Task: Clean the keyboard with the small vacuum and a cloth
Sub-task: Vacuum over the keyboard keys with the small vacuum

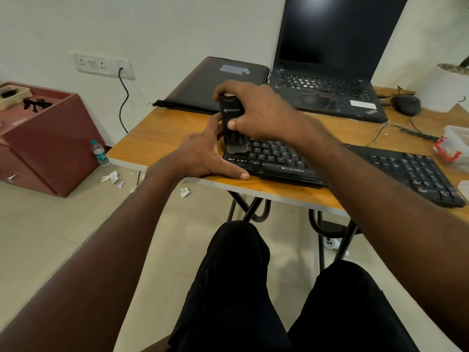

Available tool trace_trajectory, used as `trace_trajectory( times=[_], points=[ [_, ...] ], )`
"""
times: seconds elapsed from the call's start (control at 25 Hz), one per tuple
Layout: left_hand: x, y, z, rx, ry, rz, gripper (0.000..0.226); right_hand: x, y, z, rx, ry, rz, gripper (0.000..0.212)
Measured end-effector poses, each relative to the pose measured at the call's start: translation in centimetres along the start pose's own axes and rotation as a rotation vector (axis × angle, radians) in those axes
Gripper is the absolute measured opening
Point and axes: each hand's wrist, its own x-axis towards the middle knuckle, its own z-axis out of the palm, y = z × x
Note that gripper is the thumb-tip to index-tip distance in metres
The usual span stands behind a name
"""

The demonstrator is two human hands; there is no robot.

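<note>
While the right hand [256, 110] grips the upright small vacuum [231, 123], its brush sits on the keyboard [291, 161]. Left hand [203, 156], fingers straight, braces the keyboard's left end

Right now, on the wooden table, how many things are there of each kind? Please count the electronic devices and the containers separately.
Keyboards: 1, the black keyboard
Laptops: 2, open laptop and closed laptop
Mice: 1, black mouse
Vacuums: 1, small vacuum, held by the right hand
Plastic containers: 1, clear box
Plant pots: 1, white pot
Total: 7
</note>
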Motion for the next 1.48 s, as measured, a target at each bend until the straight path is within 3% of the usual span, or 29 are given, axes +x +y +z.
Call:
trace_trajectory(
  times=[0.16,0.32,0.52,0.64,0.8,0.96,1.08,1.2,1.28,1.36,1.48],
  points=[
    [-0.2,0.1,0.1,-0.003,-0.014,0.007,0.15,-0.3,0.4,-1.0,-0.08,-0.086,0.045,0.056],
    [-0.1,-0.1,0.1,0.009,0.008,0.017,0.144,-1.0,-0.2,0.4,0.027,0.048,-0.055,0.06],
    [-0.2,0.2,0.0,0.019,-0.002,0.012,0.15,-1.2,0.5,-1.4,-0.096,-0.035,-0.009,0.057],
    [-0.3,0.2,0.1,0.027,0.004,0.015,0.146,-2.3,-0.2,0.6,0.099,0.058,-0.1,0.061],
    [-0.4,0.2,0.1,0.017,-0.007,0.02,0.148,-2.3,1.4,-0.7,0.015,-0.042,-0.013,0.06],
    [-0.3,0.1,0.1,0.028,0.005,0.001,0.143,-1.8,0.0,0.9,0.088,0.167,-0.052,0.063],
    [0.0,0.1,0.1,0.065,-0.011,-0.012,0.144,-1.8,-0.9,1.8,0.121,0.022,-0.102,0.059],
    [-0.2,0.0,0.1,0.025,-0.001,0.01,0.144,-0.4,-0.3,-0.9,-0.084,-0.165,-0.031,0.06],
    [-0.3,0.0,0.0,-0.002,-0.002,0.016,0.146,0.0,-0.6,-1.3,-0.177,-0.111,-0.007,0.057],
    [-0.3,0.2,0.0,0.022,0.006,0.006,0.144,-0.8,-1.3,-0.2,-0.023,-0.022,-0.074,0.056],
    [-0.3,0.2,0.1,0.034,0.006,0.004,0.143,-2.6,-0.4,0.0,0.083,-0.065,-0.079,0.057]
  ],
)
